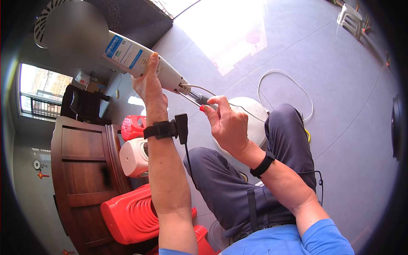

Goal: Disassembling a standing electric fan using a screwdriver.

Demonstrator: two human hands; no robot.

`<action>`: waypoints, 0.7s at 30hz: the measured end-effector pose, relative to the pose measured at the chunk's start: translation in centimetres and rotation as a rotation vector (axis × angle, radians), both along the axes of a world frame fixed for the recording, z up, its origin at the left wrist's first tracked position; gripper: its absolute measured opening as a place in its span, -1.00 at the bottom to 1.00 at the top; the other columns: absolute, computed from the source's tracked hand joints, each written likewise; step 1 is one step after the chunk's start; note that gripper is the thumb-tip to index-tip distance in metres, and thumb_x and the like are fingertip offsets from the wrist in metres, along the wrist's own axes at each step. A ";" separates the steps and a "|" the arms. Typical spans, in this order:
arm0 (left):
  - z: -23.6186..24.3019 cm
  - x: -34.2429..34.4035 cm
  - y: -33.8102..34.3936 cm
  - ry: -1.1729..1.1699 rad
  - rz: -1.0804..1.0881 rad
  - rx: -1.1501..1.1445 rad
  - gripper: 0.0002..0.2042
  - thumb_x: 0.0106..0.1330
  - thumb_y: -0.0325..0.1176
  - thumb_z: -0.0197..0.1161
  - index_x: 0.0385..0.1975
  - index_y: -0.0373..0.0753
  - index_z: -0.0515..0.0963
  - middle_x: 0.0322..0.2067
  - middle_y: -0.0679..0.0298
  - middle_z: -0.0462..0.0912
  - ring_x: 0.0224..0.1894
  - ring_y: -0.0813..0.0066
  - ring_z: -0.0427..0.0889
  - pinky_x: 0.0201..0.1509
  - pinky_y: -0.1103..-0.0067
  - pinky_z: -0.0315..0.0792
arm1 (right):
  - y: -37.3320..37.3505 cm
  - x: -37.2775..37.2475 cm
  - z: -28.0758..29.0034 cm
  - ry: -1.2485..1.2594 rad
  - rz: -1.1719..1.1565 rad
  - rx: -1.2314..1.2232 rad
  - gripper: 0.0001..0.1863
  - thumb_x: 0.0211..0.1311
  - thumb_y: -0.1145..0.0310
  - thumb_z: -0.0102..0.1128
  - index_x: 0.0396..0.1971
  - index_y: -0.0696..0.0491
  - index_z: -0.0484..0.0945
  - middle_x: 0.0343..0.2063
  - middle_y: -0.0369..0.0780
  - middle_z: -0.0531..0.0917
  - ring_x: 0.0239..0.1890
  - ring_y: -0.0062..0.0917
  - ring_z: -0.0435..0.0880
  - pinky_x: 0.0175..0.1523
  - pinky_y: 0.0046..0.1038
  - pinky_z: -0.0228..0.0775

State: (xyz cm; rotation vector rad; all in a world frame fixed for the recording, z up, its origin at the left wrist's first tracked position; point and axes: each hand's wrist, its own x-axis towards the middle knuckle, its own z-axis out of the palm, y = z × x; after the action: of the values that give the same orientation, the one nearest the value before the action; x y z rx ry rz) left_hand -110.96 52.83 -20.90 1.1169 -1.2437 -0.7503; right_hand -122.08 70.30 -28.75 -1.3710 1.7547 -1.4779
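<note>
The white housing (170,76) of a standing electric fan slants across the upper left, with a blue-and-white label on it. My left hand (149,89) is closed around the housing from below, its thumb on the near face. In my right hand (231,127) is a screwdriver (202,109) with a red handle end, pinched between thumb and fingers. Its thin shaft reaches to the housing's lower end, beside the cord outlet; the tip's exact seat is too small to tell. A grey pole (199,97) runs from the housing toward a round white base (250,103) on the floor.
A white cord (313,100) leaves the housing and loops over the grey tiles. At left stand a brown wooden bench (83,170), a pink stool (133,157) and red plastic stools (123,214). A black chair (80,104) is behind them; a white stool (350,19) stands far right.
</note>
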 end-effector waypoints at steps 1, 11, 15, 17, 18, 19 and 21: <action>0.1 -0.1 0.1 0.001 0.003 0.001 -0.30 0.07 -0.05 0.58 0.13 -0.25 0.41 -0.05 0.16 0.57 0.08 0.34 0.57 0.30 0.27 0.43 | -0.3 0.1 -0.3 0.002 0.000 0.000 -0.73 0.25 0.29 0.34 -0.15 0.07 0.51 -0.44 -0.21 0.66 -0.47 -0.24 0.70 -0.41 -0.25 0.47; 0.2 -0.1 0.1 0.003 0.009 -0.006 -0.28 0.08 -0.08 0.58 0.16 -0.28 0.38 -0.03 0.15 0.57 0.08 0.33 0.57 0.29 0.29 0.44 | -1.2 -0.5 -0.1 -0.159 -0.071 -0.172 -0.74 0.26 0.32 0.36 -0.21 0.08 0.48 -0.65 -0.17 0.61 -0.65 -0.27 0.62 -0.47 -0.26 0.43; 0.1 -0.1 0.0 0.008 0.002 -0.008 -0.30 0.09 -0.09 0.57 0.15 -0.27 0.38 -0.03 0.15 0.57 0.08 0.34 0.58 0.30 0.28 0.43 | -1.9 -0.3 -0.2 -0.197 -0.137 -0.327 -0.73 0.32 0.26 0.32 -0.18 0.09 0.47 -0.65 -0.17 0.63 -0.64 -0.32 0.66 -0.47 -0.32 0.45; -0.1 0.1 -0.1 0.001 0.000 -0.004 -0.30 0.10 -0.09 0.57 0.16 -0.26 0.38 -0.03 0.16 0.57 0.08 0.34 0.58 0.30 0.27 0.43 | -1.7 -0.8 0.2 -0.320 -0.086 -0.174 -0.75 0.31 0.32 0.31 -0.18 0.11 0.48 -0.56 -0.12 0.69 -0.56 -0.31 0.71 -0.44 -0.35 0.47; -0.1 0.1 -0.1 0.005 0.006 0.006 -0.31 0.10 -0.09 0.57 0.15 -0.25 0.39 -0.03 0.17 0.58 0.08 0.34 0.58 0.31 0.27 0.42 | -1.7 -1.0 0.2 -0.321 -0.089 -0.176 -0.75 0.31 0.32 0.31 -0.18 0.11 0.48 -0.56 -0.12 0.69 -0.56 -0.31 0.71 -0.44 -0.35 0.47; 0.0 0.0 -0.1 0.009 0.011 0.016 -0.32 0.10 -0.09 0.57 0.15 -0.24 0.39 -0.03 0.18 0.58 0.08 0.35 0.57 0.31 0.26 0.42 | -1.7 -1.2 0.1 -0.319 -0.062 -0.182 -0.77 0.32 0.32 0.30 -0.18 0.12 0.50 -0.52 -0.10 0.70 -0.54 -0.30 0.72 -0.42 -0.35 0.49; 0.0 0.2 -0.2 0.008 0.001 0.008 -0.32 0.10 -0.09 0.57 0.15 -0.23 0.40 -0.03 0.18 0.58 0.09 0.36 0.57 0.32 0.26 0.41 | -1.4 -1.5 0.1 -0.318 -0.036 -0.188 -0.79 0.33 0.33 0.29 -0.18 0.12 0.52 -0.49 -0.08 0.71 -0.51 -0.29 0.73 -0.40 -0.36 0.51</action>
State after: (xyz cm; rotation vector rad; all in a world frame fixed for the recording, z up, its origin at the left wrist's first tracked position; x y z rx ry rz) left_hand -110.74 52.63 -20.89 1.1199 -1.2342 -0.7587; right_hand -123.60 68.89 -28.63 -1.1186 1.4783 -1.8061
